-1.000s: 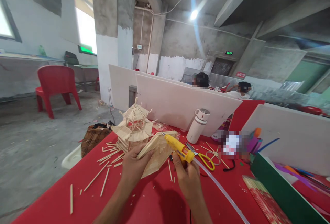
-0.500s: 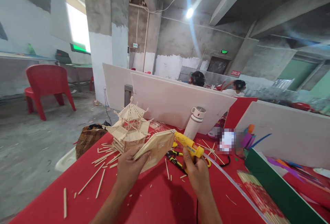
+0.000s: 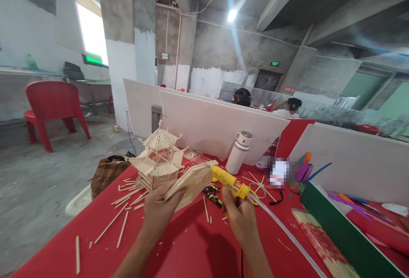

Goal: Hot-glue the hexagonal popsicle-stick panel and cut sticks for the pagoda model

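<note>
My left hand [image 3: 163,205] grips a flat, many-sided panel of pale wooden sticks [image 3: 196,182] by its left edge, holding it tilted above the table. In my right hand [image 3: 239,212] is a yellow hot glue gun [image 3: 228,180], with a long clear glue stick [image 3: 284,231] trailing from its back. The gun's nozzle is at the panel's upper right edge; whether it touches I cannot tell. Behind my left hand stands a small pagoda model [image 3: 159,156] built of the same sticks. Pliers with black and yellow handles [image 3: 211,195] lie beneath, partly hidden by the panel and the gun.
Loose sticks [image 3: 123,229] are scattered on the red table [image 3: 179,248]. A white bottle [image 3: 238,154] stands before white partition boards [image 3: 204,120]. At right are a packet of sticks [image 3: 322,239] and a green box [image 3: 348,231]. Two people [image 3: 242,97] are beyond the boards.
The glue gun's nozzle has shifted slightly left along the panel's upper edge. The whole view has moved a little; both hands keep their holds.
</note>
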Available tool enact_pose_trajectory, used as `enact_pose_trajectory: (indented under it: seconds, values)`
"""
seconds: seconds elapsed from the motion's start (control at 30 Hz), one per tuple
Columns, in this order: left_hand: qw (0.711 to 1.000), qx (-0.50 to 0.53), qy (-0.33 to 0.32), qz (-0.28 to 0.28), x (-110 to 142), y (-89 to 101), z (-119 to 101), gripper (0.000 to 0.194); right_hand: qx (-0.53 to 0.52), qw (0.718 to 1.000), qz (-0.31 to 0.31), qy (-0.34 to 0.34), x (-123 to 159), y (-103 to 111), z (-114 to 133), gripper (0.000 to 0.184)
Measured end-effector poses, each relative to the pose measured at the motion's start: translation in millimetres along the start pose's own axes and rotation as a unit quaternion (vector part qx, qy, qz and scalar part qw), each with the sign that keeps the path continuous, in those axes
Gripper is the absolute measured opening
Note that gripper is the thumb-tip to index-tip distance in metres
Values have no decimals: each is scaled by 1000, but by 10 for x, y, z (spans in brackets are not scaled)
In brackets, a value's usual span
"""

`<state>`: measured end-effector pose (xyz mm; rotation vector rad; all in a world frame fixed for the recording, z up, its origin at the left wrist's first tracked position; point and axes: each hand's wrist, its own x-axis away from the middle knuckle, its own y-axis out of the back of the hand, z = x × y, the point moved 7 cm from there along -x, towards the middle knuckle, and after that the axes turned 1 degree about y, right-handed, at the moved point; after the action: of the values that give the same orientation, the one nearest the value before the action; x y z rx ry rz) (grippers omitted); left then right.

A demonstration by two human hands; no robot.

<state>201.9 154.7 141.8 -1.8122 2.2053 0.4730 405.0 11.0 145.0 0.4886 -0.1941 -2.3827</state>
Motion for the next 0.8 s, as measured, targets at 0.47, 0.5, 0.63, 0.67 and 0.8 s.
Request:
enact_pose_trajectory:
  seconds: [0.47, 0.5, 0.63, 0.67, 0.8]
  values:
    - [1000, -1, 0, 0, 0, 12, -22, 20, -7, 1000, -14, 0, -6, 14, -48, 55]
    - [1000, 1, 0, 2, 1, 8, -26, 20, -9, 1000, -8, -2, -6, 5, -43, 55]
    - [1000, -3, -7, -3, 5, 8, -34, 18, -12, 1000, -3, 7, 5, -8, -2, 56]
    - [1000, -7, -9, -7, 4, 11, -35, 18, -14, 1000, -9, 13, 14, -7, 18, 55]
    - [1000, -17, -19, -7, 3, 9, -42, 17, -28, 999, -29, 14, 81, -24, 114, 55]
